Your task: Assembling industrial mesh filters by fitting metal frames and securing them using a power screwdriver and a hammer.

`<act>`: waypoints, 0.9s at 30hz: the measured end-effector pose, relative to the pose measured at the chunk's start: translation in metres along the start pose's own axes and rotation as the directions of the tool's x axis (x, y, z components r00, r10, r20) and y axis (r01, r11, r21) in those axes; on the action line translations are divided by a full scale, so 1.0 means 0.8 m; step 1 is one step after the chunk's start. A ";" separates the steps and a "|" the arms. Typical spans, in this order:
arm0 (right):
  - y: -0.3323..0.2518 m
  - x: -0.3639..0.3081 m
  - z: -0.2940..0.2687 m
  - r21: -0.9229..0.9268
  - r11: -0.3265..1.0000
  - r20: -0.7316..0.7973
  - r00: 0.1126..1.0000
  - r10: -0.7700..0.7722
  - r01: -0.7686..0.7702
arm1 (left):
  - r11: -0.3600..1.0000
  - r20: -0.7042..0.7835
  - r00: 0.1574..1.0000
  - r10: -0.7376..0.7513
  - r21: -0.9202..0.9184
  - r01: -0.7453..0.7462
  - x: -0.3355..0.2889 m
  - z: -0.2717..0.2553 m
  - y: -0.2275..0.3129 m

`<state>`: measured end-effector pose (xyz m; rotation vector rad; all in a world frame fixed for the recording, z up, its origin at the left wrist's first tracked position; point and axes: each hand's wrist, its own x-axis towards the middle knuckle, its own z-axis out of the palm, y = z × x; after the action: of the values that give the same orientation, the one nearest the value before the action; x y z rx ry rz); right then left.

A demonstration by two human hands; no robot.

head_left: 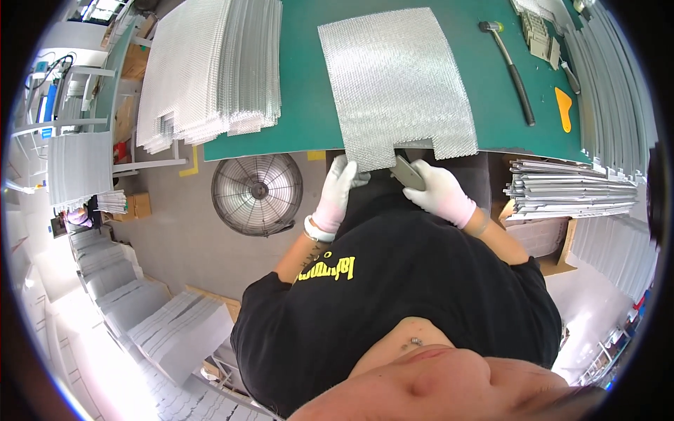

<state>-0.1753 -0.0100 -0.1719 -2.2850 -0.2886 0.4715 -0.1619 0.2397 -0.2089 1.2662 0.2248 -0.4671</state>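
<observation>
A silvery expanded-mesh sheet (400, 84) lies on the green tabletop, its notched front edge reaching past the table edge toward me. My left hand (335, 196), in a white glove, is at the sheet's front left corner with its fingers apart; whether they touch the mesh cannot be made out. My right hand (442, 195), gloved too, is closed on a flat grey bar-shaped piece (407, 172) just in front of the notch. The far end of that piece is close to the mesh edge, and its exact kind is unclear.
A tall pile of mesh sheets (186, 77) stands at the table's left. On the right are a hammer (516, 77), an orange scraper (564, 109) and stacked metal strips (572, 189). A floor fan (258, 193) stands left of me, below the green table (302, 84).
</observation>
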 end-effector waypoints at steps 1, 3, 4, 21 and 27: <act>0.017 -0.009 0.004 0.165 0.985 0.001 0.998 0.056 -0.055 | 1.000 -0.011 1.000 0.024 0.005 -0.024 -0.005 -0.005 -0.011; 0.035 -0.018 0.007 0.455 0.873 0.051 0.984 0.173 -0.177 | 0.995 0.021 0.997 -0.072 -0.066 0.073 -0.015 -0.007 -0.039; 0.046 -0.020 0.015 0.454 0.873 0.053 0.983 0.174 -0.179 | 0.989 0.012 0.994 -0.108 -0.099 0.108 -0.018 0.006 -0.050; 0.044 0.006 0.054 0.886 0.463 -0.178 0.920 0.350 -0.005 | 0.985 -0.193 0.981 0.011 -0.167 -0.044 0.014 0.081 -0.039; 0.027 0.009 0.047 0.869 0.494 -0.217 0.925 0.311 0.037 | 0.992 0.094 0.994 -0.059 -0.104 0.068 0.019 0.083 -0.050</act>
<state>-0.1834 0.0022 -0.2130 -1.3190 0.2944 0.1875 -0.1724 0.1644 -0.2302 1.1327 0.2115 -0.5589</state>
